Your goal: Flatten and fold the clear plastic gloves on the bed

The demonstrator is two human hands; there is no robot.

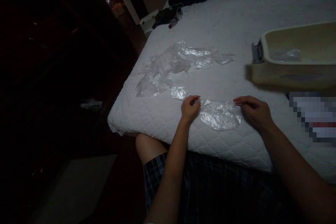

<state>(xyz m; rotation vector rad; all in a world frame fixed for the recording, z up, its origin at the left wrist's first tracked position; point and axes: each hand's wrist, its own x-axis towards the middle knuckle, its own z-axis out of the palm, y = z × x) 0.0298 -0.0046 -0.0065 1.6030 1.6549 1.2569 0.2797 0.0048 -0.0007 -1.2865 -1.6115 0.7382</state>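
Observation:
A clear plastic bag [220, 114] lies spread on the white quilted mattress between my hands. My left hand [191, 107] pinches its upper left corner, fingers closed. At the upper right corner, my right hand [253, 110] grips the edge between thumb and fingers. Just left of my left hand lies a small folded piece of clear plastic [179, 92]. Farther back is a crumpled heap of more clear plastic bags [170, 61], spreading left and right across the bed.
A cream plastic bin [294, 77] with a grey latch stands on the mattress [210, 143] at the right, with some clear plastic inside. A bottle [175, 21] and dark items lie at the far left corner. Dark furniture fills the left side.

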